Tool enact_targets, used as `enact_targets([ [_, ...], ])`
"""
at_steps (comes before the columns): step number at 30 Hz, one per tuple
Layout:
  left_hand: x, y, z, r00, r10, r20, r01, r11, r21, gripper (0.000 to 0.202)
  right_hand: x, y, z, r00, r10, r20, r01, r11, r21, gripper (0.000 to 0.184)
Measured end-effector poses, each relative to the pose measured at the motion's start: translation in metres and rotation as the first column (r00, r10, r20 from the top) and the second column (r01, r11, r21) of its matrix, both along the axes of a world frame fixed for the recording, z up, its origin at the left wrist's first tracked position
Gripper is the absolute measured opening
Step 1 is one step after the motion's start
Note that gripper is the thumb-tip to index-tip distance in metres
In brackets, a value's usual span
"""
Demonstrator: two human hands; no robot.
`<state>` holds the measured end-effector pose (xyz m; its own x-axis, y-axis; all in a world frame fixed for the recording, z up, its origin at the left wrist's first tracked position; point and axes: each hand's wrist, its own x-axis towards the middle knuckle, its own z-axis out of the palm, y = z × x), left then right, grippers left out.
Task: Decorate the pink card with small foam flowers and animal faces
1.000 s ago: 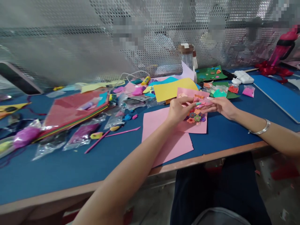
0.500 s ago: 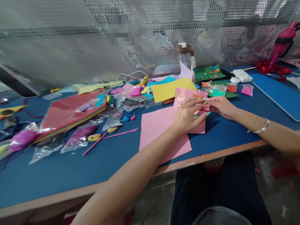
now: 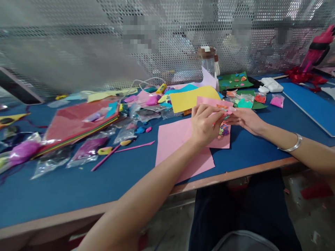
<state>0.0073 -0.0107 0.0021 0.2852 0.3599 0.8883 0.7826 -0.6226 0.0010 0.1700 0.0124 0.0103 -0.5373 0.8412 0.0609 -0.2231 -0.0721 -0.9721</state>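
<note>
My left hand (image 3: 203, 123) and my right hand (image 3: 244, 119) meet above a small pink card (image 3: 221, 141) that carries a cluster of little coloured foam flowers (image 3: 223, 130). Both hands have their fingertips pinched together on a tiny pinkish piece (image 3: 228, 111) held between them; what it is I cannot make out. A silver bangle (image 3: 291, 144) circles my right wrist. The card lies partly on a larger pink sheet (image 3: 180, 148) on the blue table (image 3: 78, 188).
A yellow sheet (image 3: 192, 98) lies behind the card. Stacked coloured sheets (image 3: 78, 122), plastic bags of craft bits (image 3: 86, 151) and a pink strip (image 3: 123, 151) fill the left. A jar (image 3: 208, 60) stands by the perforated screen. Green sheets (image 3: 234, 81) and a white object (image 3: 270, 84) lie right.
My left hand has drawn back toward me and curled over the card, covering more of the foam flowers. The fingertips of both hands stay together.
</note>
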Motion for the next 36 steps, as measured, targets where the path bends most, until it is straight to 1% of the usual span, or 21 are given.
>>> enact_targets([
  [2,0.0,0.0,0.0,1.0,0.013,-0.019,-0.013,1.0,0.006,0.012,0.0,-0.002,0.0,0.997,0.056,0.054,-0.058,0.998,0.03,0.031],
  [4,0.0,-0.001,0.0,0.998,-0.02,-0.06,0.02,1.0,-0.001,0.014,0.0,-0.004,0.001,0.988,0.084,0.126,-0.096,0.991,0.091,0.035],
  [5,0.001,-0.001,-0.001,0.996,-0.048,-0.078,0.047,0.999,-0.011,0.015,0.0,-0.005,0.002,0.981,0.081,0.174,-0.107,0.984,0.144,0.035],
  [7,0.002,-0.003,-0.002,0.993,-0.094,-0.068,0.091,0.994,-0.058,0.015,0.001,-0.006,0.003,0.957,0.061,0.285,-0.143,0.949,0.28,0.032],
  [9,0.002,-0.003,-0.004,0.993,-0.111,-0.025,0.108,0.987,-0.118,0.017,0.003,-0.005,0.003,0.925,0.045,0.377,-0.205,0.896,0.395,0.03],
  [11,0.001,-0.003,-0.004,0.996,-0.09,-0.018,0.088,0.988,-0.124,0.021,0.006,-0.004,0.003,0.905,0.036,0.424,-0.241,0.864,0.443,0.027],
  [12,0.0,-0.002,-0.004,0.996,-0.076,-0.039,0.071,0.992,-0.101,0.023,0.007,-0.003,0.003,0.902,0.031,0.431,-0.241,0.864,0.442,0.027],
  [14,-0.002,-0.001,-0.001,0.994,-0.047,-0.094,0.043,0.998,-0.042,0.028,0.008,-0.002,0.003,0.901,0.029,0.433,-0.223,0.888,0.403,0.027],
  [15,-0.002,-0.001,0.0,0.992,-0.045,-0.118,0.042,0.999,-0.024,0.031,0.009,-0.002,0.003,0.902,0.037,0.431,-0.214,0.904,0.371,0.027],
  [17,-0.002,0.0,0.002,0.986,-0.08,-0.147,0.078,0.997,-0.021,0.038,0.009,-0.003,0.005,0.908,0.061,0.415,-0.203,0.93,0.306,0.028],
  [19,-0.001,-0.001,0.002,0.976,-0.147,-0.161,0.138,0.988,-0.067,0.041,0.008,-0.005,0.007,0.912,0.081,0.403,-0.197,0.946,0.256,0.029],
  [22,0.001,-0.004,0.002,0.948,-0.269,-0.168,0.233,0.95,-0.206,0.039,0.006,-0.009,0.009,0.913,0.112,0.392,-0.204,0.958,0.201,0.031],
  [24,0.001,-0.005,0.002,0.938,-0.306,-0.164,0.256,0.929,-0.268,0.037,0.005,-0.009,0.008,0.927,0.132,0.352,-0.2,0.966,0.163,0.032],
  [27,-0.001,-0.004,0.003,0.942,-0.277,-0.189,0.226,0.941,-0.251,0.034,0.007,-0.006,0.005,0.951,0.196,0.238,-0.221,0.972,0.082,0.027],
  [30,-0.005,-0.002,0.004,0.937,-0.229,-0.262,0.169,0.957,-0.235,0.032,0.009,-0.001,0.002,0.944,0.286,0.163,-0.29,0.957,0.002,0.031],
  [32,-0.005,-0.001,0.004,0.926,-0.199,-0.321,0.122,0.962,-0.244,0.031,0.011,0.002,0.001,0.944,0.287,0.164,-0.289,0.957,-0.014,0.039],
  [36,-0.002,-0.003,0.002,0.9,-0.154,-0.408,0.069,0.974,-0.214,0.035,0.012,0.005,0.0,0.931,0.257,0.259,-0.265,0.964,-0.007,0.05],
])
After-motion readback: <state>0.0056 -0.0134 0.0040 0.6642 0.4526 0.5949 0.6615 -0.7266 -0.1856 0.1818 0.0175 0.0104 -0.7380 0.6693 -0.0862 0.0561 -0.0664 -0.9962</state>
